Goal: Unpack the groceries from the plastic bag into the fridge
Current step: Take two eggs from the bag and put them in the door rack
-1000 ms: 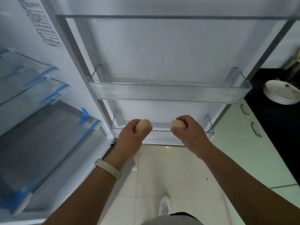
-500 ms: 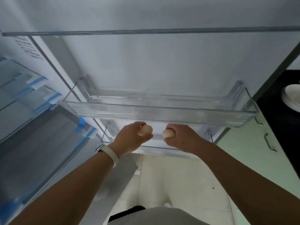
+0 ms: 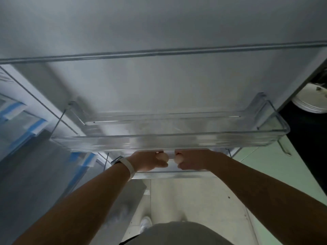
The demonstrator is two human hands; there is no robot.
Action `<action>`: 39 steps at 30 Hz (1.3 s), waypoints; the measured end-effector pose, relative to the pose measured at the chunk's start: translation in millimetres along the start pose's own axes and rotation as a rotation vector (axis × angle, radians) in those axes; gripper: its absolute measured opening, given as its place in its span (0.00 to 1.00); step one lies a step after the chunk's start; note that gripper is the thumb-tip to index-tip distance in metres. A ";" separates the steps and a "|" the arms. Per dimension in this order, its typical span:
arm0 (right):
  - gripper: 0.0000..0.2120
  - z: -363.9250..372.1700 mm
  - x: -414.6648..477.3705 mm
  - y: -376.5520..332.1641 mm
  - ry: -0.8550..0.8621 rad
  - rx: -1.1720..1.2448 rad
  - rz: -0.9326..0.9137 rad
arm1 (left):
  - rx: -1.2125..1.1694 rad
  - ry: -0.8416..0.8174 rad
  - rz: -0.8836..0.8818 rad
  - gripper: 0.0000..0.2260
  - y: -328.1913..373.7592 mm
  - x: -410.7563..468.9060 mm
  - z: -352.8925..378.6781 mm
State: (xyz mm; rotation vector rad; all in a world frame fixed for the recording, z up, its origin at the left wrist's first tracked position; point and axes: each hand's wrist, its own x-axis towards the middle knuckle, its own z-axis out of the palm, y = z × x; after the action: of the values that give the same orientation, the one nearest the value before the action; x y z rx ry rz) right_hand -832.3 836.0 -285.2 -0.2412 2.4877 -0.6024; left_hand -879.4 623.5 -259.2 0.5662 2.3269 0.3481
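Note:
I face the inside of the open fridge door. My left hand grips a pale egg, and my right hand grips a second pale egg. Both hands reach over the lower clear door shelf, just beneath the upper clear door shelf, whose front rim hides my fingertips. The two eggs sit close together, a small gap between them. The plastic bag is not in view.
The fridge interior with blue-taped glass shelves lies to the left. A black counter with stacked white plates and pale green cabinet fronts stand to the right. Tiled floor lies below.
Both hands have moved forward and down with their eggs, ending under the upper door shelf. My view has moved closer to the door.

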 end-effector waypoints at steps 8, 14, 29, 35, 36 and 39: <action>0.09 16.8 24.9 17.9 -0.022 0.544 -0.331 | 0.125 -0.113 0.180 0.15 -0.3 4.9 -1.4; 0.16 7.0 16.6 15.9 -0.101 0.169 -0.347 | 0.180 -0.075 0.176 0.17 -0.4 5.7 0.3; 0.23 -9.6 -14.4 -2.2 0.070 -0.317 -0.063 | 0.211 0.060 0.060 0.25 -2.4 -5.5 -6.5; 0.19 -11.5 -39.0 -0.5 0.241 -0.215 -0.119 | 0.249 0.243 0.017 0.27 -1.4 -28.7 -5.0; 0.20 -10.5 -44.7 -1.5 0.256 -0.174 -0.119 | 0.231 0.284 0.034 0.27 -0.7 -34.9 -4.6; 0.23 -8.2 -59.3 -6.6 0.355 -0.190 -0.115 | 0.193 0.392 0.128 0.26 2.9 -52.5 -2.5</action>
State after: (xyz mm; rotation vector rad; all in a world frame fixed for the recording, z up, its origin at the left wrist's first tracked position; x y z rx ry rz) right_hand -787.7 850.6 -247.4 -0.3805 2.8947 -0.4888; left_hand -845.9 600.1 -226.0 0.8033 2.7279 0.3179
